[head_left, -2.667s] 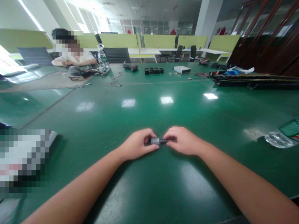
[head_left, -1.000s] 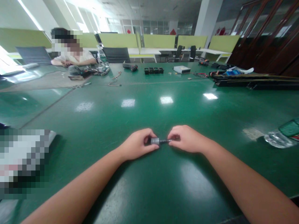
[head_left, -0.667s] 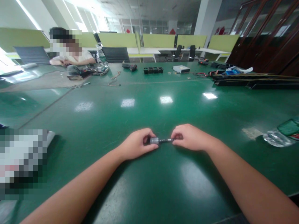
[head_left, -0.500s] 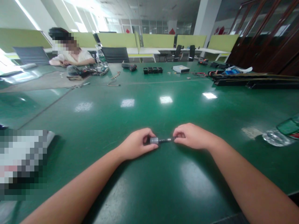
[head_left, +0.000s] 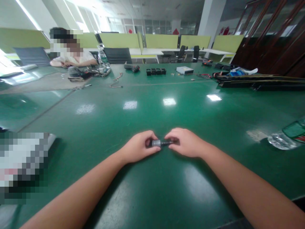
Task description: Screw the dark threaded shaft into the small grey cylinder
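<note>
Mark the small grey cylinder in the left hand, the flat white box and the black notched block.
Small grey cylinder [head_left: 156, 143]: head view, middle of its side.
Flat white box [head_left: 184, 69]: head view, top face.
Black notched block [head_left: 156, 72]: head view, front side.

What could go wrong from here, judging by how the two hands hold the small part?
The left hand pinches the grey cylinder between thumb and finger, so it might slip and roll on the smooth, shiny table. The right hand is at the thin dark shaft; a sideways push could tilt it.
</note>
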The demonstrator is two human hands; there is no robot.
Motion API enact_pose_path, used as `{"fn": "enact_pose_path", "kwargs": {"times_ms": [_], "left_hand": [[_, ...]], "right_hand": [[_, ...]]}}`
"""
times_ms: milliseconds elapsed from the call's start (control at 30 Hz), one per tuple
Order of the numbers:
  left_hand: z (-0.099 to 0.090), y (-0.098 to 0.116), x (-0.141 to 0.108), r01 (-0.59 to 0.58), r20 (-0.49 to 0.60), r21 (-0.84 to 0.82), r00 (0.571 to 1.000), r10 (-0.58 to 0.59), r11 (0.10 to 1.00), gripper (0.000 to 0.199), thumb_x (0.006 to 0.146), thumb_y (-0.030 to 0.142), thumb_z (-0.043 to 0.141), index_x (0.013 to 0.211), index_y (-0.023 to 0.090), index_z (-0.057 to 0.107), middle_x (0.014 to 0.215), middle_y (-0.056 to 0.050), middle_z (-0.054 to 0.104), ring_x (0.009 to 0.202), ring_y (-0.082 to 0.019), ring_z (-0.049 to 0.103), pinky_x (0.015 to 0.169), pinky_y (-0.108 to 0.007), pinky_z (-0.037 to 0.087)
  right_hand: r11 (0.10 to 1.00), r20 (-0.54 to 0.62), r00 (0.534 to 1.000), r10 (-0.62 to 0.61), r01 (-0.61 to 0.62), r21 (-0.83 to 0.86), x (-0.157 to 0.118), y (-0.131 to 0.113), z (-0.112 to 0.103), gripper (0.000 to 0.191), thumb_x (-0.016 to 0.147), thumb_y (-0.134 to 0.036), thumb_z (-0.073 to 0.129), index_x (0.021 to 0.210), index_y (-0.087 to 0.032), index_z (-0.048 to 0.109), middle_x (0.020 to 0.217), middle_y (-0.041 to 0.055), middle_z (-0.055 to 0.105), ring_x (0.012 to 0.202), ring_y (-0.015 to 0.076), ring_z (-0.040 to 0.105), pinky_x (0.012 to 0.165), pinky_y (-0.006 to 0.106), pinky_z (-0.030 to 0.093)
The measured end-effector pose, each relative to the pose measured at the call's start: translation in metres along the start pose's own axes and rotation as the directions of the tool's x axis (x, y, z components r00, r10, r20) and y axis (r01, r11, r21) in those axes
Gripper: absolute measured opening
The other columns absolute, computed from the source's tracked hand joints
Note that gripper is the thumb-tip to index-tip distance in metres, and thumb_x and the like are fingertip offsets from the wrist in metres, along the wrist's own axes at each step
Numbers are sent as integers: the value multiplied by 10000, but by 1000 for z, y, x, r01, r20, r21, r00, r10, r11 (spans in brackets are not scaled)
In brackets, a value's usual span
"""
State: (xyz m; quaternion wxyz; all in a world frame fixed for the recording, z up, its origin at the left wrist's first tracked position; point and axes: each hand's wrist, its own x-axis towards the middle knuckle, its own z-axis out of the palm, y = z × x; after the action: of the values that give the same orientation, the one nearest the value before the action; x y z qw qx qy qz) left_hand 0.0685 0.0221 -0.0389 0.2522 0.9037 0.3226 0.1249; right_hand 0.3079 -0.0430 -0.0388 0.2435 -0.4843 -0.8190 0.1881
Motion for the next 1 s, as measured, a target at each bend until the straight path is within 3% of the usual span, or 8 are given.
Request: {"fn": "enact_pose_path", "kwargs": {"times_ms": [100, 267, 567, 1000], "left_hand": [[0, 0, 0, -3, 0, -4, 1000, 3, 1000, 290, 834, 458, 666, 952, 195, 629, 735, 22, 559, 652, -145, 512, 593, -243, 367], [0, 1, 0, -2, -1, -8, 1000, 2, 1000, 290, 830, 460, 665, 938, 192, 632, 736, 19, 562, 650, -143, 509, 592, -243, 367], [-1, 3, 0, -3, 0, -17, 1000, 3, 1000, 283, 831, 453, 662, 942, 194, 638, 731, 19, 563, 647, -143, 505, 585, -238, 366], [0, 2, 0, 5, 14, 6, 1000, -6, 1000, 282, 838, 446, 654, 953, 189, 630, 731, 18, 555, 652, -143, 498, 582, -234, 359]], "right_hand": [[994, -22, 999, -30, 32, 108, 0, -2, 4, 371, 760, -112, 700, 1122, -182, 667, 956, 36, 684, 850, 157, 598, 787, 285, 471], [980, -20, 1000, 19, -15, 200, -1, 1, 5, 505, 741, -76, 679, 1229, -191, 618, 976, 26, 694, 832, 144, 615, 805, 285, 492], [996, 3, 1000, 0, 0, 88, 1, -2, 3, 304, 765, -126, 683, 1066, -167, 686, 963, 55, 680, 848, 165, 603, 779, 288, 470], [999, -1, 1000, -26, 26, 31, 4, -7, 9, 171, 833, -179, 668, 998, -163, 709, 919, 50, 683, 847, 165, 584, 766, 279, 435]]}}
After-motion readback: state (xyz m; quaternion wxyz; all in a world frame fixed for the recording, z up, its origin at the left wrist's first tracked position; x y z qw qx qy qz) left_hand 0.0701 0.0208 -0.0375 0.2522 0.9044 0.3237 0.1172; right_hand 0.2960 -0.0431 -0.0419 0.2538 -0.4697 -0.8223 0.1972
